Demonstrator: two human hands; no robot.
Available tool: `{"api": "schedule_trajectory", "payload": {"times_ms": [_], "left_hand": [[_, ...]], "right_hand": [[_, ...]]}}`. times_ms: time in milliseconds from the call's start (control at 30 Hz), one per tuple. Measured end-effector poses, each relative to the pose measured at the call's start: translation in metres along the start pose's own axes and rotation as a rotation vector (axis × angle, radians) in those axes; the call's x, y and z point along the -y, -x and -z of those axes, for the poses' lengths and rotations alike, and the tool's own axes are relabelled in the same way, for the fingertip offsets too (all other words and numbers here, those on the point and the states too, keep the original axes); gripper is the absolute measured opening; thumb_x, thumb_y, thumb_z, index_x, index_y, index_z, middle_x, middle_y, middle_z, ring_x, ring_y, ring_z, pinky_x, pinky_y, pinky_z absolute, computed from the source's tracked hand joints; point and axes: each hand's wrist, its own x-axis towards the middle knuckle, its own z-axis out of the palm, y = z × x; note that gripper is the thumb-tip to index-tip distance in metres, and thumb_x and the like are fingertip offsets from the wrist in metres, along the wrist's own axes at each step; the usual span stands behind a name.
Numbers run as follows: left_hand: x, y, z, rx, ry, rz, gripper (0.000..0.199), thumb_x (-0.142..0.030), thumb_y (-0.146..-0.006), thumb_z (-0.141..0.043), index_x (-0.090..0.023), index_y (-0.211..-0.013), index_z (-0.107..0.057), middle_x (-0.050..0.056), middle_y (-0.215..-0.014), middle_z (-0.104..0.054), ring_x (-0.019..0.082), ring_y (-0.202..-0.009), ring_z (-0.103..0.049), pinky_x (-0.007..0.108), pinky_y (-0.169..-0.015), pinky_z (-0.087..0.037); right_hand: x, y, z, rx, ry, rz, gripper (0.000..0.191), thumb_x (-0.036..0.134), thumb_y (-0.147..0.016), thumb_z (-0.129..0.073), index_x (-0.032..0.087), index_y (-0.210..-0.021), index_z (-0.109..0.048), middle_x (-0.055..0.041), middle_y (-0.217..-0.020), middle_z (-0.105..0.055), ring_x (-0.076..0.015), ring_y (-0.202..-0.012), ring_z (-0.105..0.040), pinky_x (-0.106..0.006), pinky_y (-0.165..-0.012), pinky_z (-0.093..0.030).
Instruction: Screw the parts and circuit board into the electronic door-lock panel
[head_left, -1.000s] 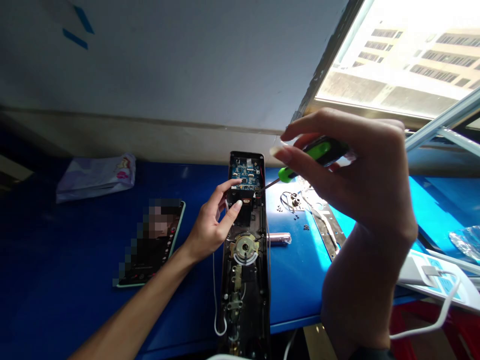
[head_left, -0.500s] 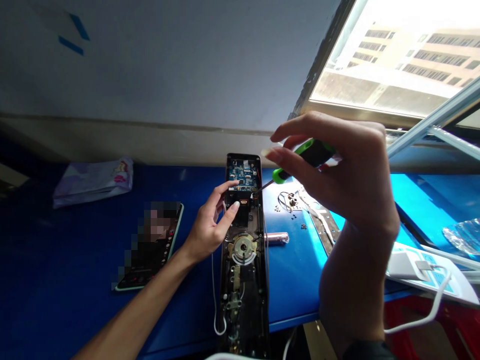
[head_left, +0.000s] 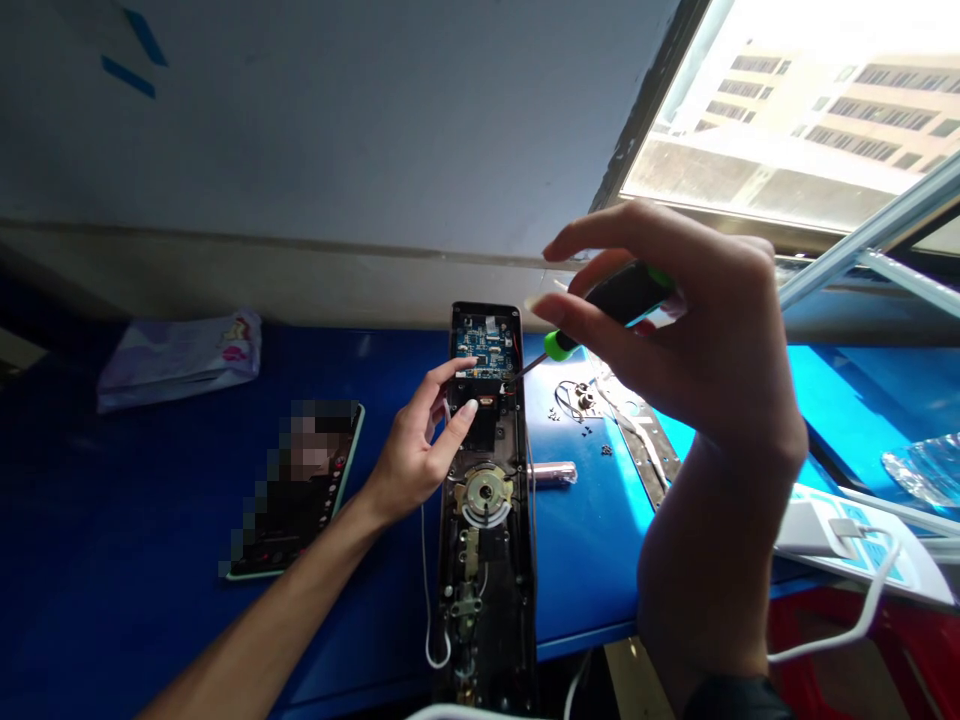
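Observation:
A long black housing [head_left: 491,560], which looks like an electronic door-lock panel, lies open with its inside upward. A blue circuit board [head_left: 486,345] fills its far end, and a round metal mechanism [head_left: 486,494] sits mid-length. My left hand [head_left: 416,450] steadies the housing, index finger on the board's near edge and thumb on the black box below it; its other fingers are partly hidden at the left edge. My right hand [head_left: 675,330] holds a green-and-black screwdriver [head_left: 619,298] at a slant, thumb and index finger loose. Its tip meets the area just below the board, by a small white connector [head_left: 504,389].
Small loose screws [head_left: 586,432] and a wired part [head_left: 583,400] lie right of the housing, near a metal plate [head_left: 649,450]. A pink cylinder [head_left: 555,473] touches the right side. Left are a phone [head_left: 300,490] and a purple packet [head_left: 180,360]. A white cable [head_left: 429,620] hangs alongside.
The screwdriver handle has turned in my right hand, so more of its black side shows. My left hand stays on the housing. The view has shifted slightly.

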Motion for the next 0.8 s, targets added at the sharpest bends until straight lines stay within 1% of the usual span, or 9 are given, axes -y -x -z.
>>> {"api": "schedule_trajectory", "payload": {"times_ms": [67, 167, 233, 300, 400, 467, 567, 700, 800], "left_hand": [[0.0000, 0.0000, 0.0000, -0.001, -0.001, 0.001, 0.044, -0.035, -0.102, -0.061, -0.025, -0.144, -0.053, 0.009, -0.139, -0.065, 0.024, -0.125, -0.065, 0.040, -0.109, -0.054], [0.0002, 0.0002, 0.0002, -0.001, -0.013, -0.001, 0.044, -0.036, -0.102, -0.060, -0.025, -0.144, -0.053, 0.010, -0.141, -0.064, 0.025, -0.125, -0.065, 0.041, -0.108, -0.056], [0.0000, 0.0003, 0.0003, -0.004, -0.026, -0.003, 0.044, -0.036, -0.102, -0.060, -0.025, -0.144, -0.053, 0.010, -0.142, -0.063, 0.026, -0.127, -0.065, 0.041, -0.108, -0.056], [-0.0003, 0.0004, 0.0003, -0.009, -0.037, -0.010, 0.043, -0.036, -0.102, -0.060, -0.025, -0.144, -0.054, 0.010, -0.145, -0.062, 0.026, -0.130, -0.063, 0.041, -0.109, -0.055], [-0.0008, 0.0004, 0.0002, -0.007, -0.027, -0.004, 0.043, -0.036, -0.102, -0.060, -0.026, -0.144, -0.054, 0.008, -0.144, -0.062, 0.026, -0.131, -0.062, 0.040, -0.111, -0.054], [-0.0011, 0.0004, 0.0003, 0.002, -0.010, 0.010, 0.043, -0.035, -0.103, -0.060, -0.027, -0.144, -0.053, 0.007, -0.140, -0.065, 0.025, -0.128, -0.064, 0.039, -0.110, -0.054], [-0.0012, 0.0004, 0.0008, 0.004, -0.010, 0.015, 0.043, -0.035, -0.103, -0.060, -0.026, -0.144, -0.053, 0.008, -0.140, -0.065, 0.024, -0.126, -0.065, 0.039, -0.109, -0.055], [-0.0006, 0.0005, 0.0012, -0.002, -0.024, 0.007, 0.045, -0.037, -0.102, -0.061, -0.026, -0.144, -0.054, 0.009, -0.147, -0.060, 0.026, -0.130, -0.062, 0.040, -0.109, -0.055], [-0.0001, 0.0005, 0.0008, -0.003, -0.025, 0.008, 0.045, -0.037, -0.102, -0.061, -0.026, -0.144, -0.054, 0.009, -0.147, -0.060, 0.026, -0.131, -0.062, 0.040, -0.110, -0.054]], "right_hand": [[0.0002, 0.0002, 0.0007, 0.019, -0.001, 0.006, 0.021, 0.023, -0.090, -0.074, 0.023, -0.110, -0.071, 0.0013, -0.087, -0.077, -0.0158, -0.072, -0.072, -0.032, -0.070, -0.057], [0.0025, 0.0006, 0.0033, 0.062, -0.051, 0.001, 0.041, 0.010, -0.083, -0.070, 0.022, -0.121, -0.067, -0.0011, -0.098, -0.075, -0.0190, -0.085, -0.074, -0.033, -0.076, -0.059], [0.0038, 0.0006, 0.0042, 0.079, -0.078, 0.004, 0.050, 0.006, -0.078, -0.068, 0.023, -0.125, -0.065, -0.0018, -0.102, -0.073, -0.0201, -0.091, -0.074, -0.034, -0.081, -0.060], [0.0040, 0.0003, 0.0039, 0.079, -0.062, 0.011, 0.045, 0.010, -0.081, -0.070, 0.023, -0.123, -0.065, -0.0019, -0.100, -0.073, -0.0192, -0.086, -0.073, -0.034, -0.079, -0.060], [0.0022, -0.0004, 0.0021, 0.044, 0.000, 0.000, 0.025, 0.030, -0.090, -0.074, 0.023, -0.114, -0.069, -0.0004, -0.087, -0.074, -0.0167, -0.071, -0.069, -0.034, -0.071, -0.058], [0.0009, -0.0006, 0.0015, 0.028, 0.044, -0.013, 0.020, 0.038, -0.094, -0.073, 0.025, -0.109, -0.069, 0.0005, -0.084, -0.074, -0.0165, -0.068, -0.068, -0.035, -0.071, -0.058], [0.0010, 0.0003, 0.0028, 0.041, 0.056, -0.034, 0.018, 0.030, -0.094, -0.071, 0.027, -0.112, -0.069, 0.0001, -0.089, -0.075, -0.0180, -0.074, -0.071, -0.035, -0.074, -0.060], [0.0040, 0.0024, 0.0065, 0.090, -0.055, -0.045, 0.045, 0.012, -0.082, -0.068, 0.029, -0.123, -0.064, -0.0002, -0.102, -0.075, -0.0203, -0.089, -0.075, -0.034, -0.074, -0.062], [0.0043, 0.0032, 0.0076, 0.121, -0.060, -0.037, 0.048, 0.012, -0.079, -0.069, 0.030, -0.124, -0.063, 0.0007, -0.102, -0.074, -0.0199, -0.085, -0.073, -0.036, -0.078, -0.063]]}}
